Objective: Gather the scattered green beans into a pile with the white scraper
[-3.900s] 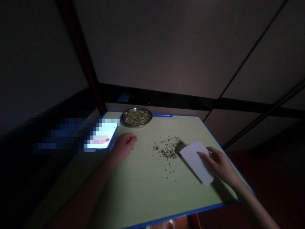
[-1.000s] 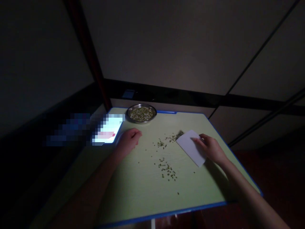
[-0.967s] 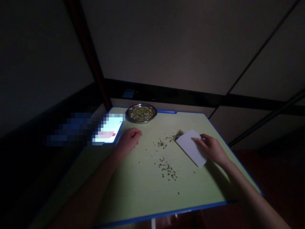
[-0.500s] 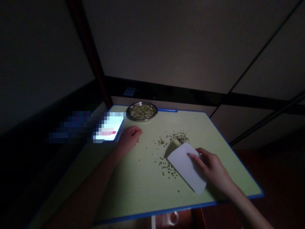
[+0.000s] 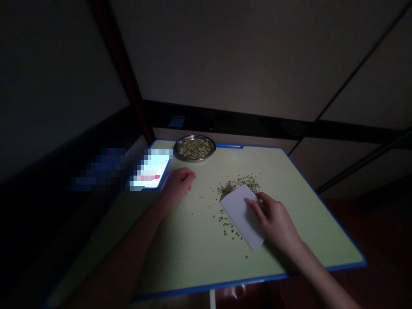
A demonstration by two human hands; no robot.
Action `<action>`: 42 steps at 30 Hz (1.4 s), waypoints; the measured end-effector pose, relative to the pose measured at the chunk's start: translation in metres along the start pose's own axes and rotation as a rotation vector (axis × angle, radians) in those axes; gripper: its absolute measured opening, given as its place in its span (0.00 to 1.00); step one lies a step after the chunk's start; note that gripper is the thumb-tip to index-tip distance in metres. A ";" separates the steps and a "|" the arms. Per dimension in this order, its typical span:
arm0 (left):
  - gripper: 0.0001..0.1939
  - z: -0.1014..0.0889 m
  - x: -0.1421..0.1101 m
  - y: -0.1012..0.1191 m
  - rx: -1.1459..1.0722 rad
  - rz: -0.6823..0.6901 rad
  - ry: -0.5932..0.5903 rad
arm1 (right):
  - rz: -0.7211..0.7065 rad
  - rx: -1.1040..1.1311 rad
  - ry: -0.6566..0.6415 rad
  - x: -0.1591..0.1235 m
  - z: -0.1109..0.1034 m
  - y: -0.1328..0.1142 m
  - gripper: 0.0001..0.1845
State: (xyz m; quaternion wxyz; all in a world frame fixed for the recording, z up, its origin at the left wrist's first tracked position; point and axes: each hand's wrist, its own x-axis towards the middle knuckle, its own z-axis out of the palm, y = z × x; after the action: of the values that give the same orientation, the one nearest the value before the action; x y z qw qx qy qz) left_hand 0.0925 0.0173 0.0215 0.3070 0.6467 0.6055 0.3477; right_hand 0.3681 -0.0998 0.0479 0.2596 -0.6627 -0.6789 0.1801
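Though shallow, dish (image 5: 195, 160) with many grains (image 5: 196, 148).

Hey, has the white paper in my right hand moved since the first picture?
Yes: judged against the round metal dish, the white paper is now farther left, closer to it.

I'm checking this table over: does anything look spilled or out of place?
Yes: greenish grains lie loose on the table, beside the white sheet in the right hand. That looks odd because similar ones sit contained in the metal dish, though it may be deliberate.
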 end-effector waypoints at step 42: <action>0.12 0.002 -0.001 0.000 -0.028 0.017 0.006 | -0.017 -0.093 -0.065 -0.021 -0.032 0.008 0.21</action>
State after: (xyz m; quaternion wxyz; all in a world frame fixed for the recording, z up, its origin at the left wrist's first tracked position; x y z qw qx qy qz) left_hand 0.0939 0.0165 0.0204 0.3109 0.6466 0.5959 0.3608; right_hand 0.3933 -0.1236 0.0662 0.2079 -0.6619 -0.7004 0.1677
